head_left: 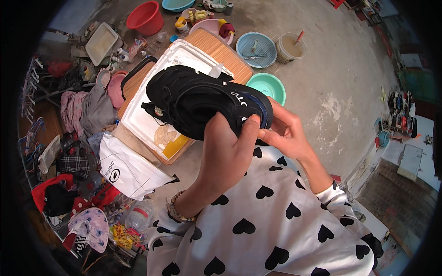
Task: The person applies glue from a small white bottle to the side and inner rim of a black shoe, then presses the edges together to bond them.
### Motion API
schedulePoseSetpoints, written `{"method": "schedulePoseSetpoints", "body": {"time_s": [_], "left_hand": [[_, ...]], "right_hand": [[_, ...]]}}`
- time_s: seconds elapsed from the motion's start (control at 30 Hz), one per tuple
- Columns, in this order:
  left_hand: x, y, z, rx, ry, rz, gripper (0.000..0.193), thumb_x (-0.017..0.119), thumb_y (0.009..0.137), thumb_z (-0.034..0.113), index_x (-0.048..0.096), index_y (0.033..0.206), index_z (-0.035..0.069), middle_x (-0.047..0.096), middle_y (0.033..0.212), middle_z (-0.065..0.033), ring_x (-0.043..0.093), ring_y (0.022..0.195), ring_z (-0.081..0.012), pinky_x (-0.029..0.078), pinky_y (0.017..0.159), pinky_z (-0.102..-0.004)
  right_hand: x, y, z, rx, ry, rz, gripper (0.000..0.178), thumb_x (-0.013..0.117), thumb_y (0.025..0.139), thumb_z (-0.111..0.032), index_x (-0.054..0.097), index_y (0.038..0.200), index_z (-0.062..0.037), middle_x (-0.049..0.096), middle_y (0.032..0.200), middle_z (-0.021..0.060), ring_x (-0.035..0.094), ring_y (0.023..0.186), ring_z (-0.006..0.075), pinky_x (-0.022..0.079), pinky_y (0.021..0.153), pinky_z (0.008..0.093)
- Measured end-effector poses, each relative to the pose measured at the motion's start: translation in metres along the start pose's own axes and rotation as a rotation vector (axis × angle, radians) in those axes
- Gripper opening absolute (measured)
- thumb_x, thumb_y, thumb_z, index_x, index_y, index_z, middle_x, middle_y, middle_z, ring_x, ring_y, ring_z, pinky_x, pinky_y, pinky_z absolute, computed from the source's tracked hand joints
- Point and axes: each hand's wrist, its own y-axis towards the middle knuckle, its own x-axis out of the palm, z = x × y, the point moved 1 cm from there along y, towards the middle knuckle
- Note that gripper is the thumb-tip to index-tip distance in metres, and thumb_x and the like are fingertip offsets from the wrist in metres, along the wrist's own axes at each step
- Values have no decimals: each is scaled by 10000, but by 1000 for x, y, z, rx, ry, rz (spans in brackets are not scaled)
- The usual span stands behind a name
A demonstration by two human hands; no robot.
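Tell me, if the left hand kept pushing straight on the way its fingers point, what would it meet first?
The left hand already grips the black shoe. Past the shoe, probably the white foam tray on the wooden board, though depth is unclear.

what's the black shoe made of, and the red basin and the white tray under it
Black shoe: seemingly matte suede-like fabric, no shine. Red basin: likely plastic, smooth and glossy. White tray: probably foam, with thick, chalky, dull walls.

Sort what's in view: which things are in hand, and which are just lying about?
In hand: black shoe, gripped by left hand and right hand.

Lying about: white tray, red basin, teal bowl, white bag, clothes pile.
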Motion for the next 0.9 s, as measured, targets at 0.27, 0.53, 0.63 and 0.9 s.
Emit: {"method": "schedulePoseSetpoints", "body": {"time_s": [0.27, 0.53, 0.63, 0.9], "left_hand": [[-4, 5, -1, -60, -64, -51, 177, 565, 854, 102, 569, 902, -68, 620, 814, -101, 586, 747, -148, 470, 683, -299], [-5, 5, -4, -73, -161, -22, 186, 577, 855, 97, 583, 948, -64, 629, 843, -55, 572, 766, -99, 469, 693, -259], [-5, 7, 1, -185, -243, -19, 196, 605, 843, 90, 593, 964, -63, 635, 870, -49, 582, 777, -88, 473, 696, -240], [-9, 13, -4, -366, -418, -36, 201, 638, 824, 58, 595, 1000, -27, 633, 908, -56, 611, 793, -99, 502, 702, -233]], "right_hand": [[-7, -2, 3, 2, 111, -99, 529, 680, 810, -61, 474, 1290, 18, 448, 1187, 48, 463, 1073, 133, 430, 898, 285], [-3, 1, -1, 16, 59, -30, 527, 681, 843, -135, 465, 1300, 15, 463, 1185, 62, 479, 1097, 150, 453, 904, 292], [-6, 2, -2, -28, -65, -22, 525, 675, 848, -141, 462, 1306, 4, 473, 1186, 69, 485, 1100, 155, 463, 899, 296], [-9, 2, 0, -3, -95, -11, 539, 682, 841, -141, 459, 1311, -1, 479, 1193, 69, 486, 1101, 157, 466, 889, 302]]}}
